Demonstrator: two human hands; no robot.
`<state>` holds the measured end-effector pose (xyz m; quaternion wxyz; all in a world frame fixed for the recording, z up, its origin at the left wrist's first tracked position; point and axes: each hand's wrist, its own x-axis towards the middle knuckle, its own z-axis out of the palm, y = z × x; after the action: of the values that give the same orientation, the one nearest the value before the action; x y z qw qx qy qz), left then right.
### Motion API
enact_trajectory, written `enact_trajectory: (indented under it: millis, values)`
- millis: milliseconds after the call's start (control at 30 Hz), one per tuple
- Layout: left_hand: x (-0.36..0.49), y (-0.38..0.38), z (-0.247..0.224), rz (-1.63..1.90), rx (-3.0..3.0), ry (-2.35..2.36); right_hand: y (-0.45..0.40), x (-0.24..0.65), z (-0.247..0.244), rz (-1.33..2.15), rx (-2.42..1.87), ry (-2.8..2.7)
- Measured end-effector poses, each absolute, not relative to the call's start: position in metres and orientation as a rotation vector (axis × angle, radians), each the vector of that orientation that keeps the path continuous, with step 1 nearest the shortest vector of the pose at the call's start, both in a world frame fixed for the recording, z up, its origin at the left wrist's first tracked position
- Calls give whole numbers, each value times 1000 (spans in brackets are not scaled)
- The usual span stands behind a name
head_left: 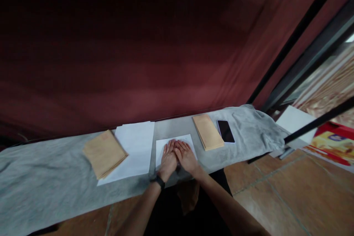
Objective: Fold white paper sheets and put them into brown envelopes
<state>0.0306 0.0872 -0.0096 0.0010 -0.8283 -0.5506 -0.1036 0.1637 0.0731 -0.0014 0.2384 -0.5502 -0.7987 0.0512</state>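
Observation:
A white sheet of paper (187, 138), which looks folded, lies in front of me on the grey cloth. My left hand (168, 160) rests flat on it with the fingers stretched forward. Beside it my right hand (186, 158) also lies flat on the paper, and the two hands touch along their inner edges. Neither hand grips anything. To the left, a stack of brown envelopes (105, 153) overlaps larger white sheets (136, 147). On the right lies another pile of brown envelopes (208, 131), next to a dark-screened phone (226, 131).
A grey cloth (49, 177) covers the long narrow table. Behind it hangs a dark red surface (155, 62). Black metal bars (293, 44) rise at the right end. On the tiled floor there stands a red and yellow box (334, 143).

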Motion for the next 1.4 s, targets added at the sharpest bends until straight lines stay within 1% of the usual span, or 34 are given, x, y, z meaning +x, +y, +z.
enact_trajectory:
  millis: [167,400,533,767,867,1000,1167,1267,1400]
  values:
    - [23,100,-21,-319,-2536,-1763,101,158,-15,69,-1562,-2222]
    - [8,96,-23,-414,-2397,-1856,101,185,-30,-85,-1714,-2083]
    - [-4,74,-20,-384,-2400,-1848,88,197,-33,-138,-1753,-2051]
    - [-30,14,-21,-356,-2543,-1670,39,220,-41,-140,-1684,-2045]
    - [-20,9,-16,-329,-2562,-1659,27,222,-40,-93,-1720,-1965]
    - [17,18,-8,-298,-2595,-1658,35,213,-28,-30,-1885,-1760]
    - [53,26,-5,-217,-2526,-1781,59,204,-11,222,-1977,-1612]
    - [57,25,-3,-248,-2502,-1821,65,207,-5,316,-1943,-1588]
    - [57,23,7,-330,-2509,-1851,64,209,7,483,-1789,-1602]
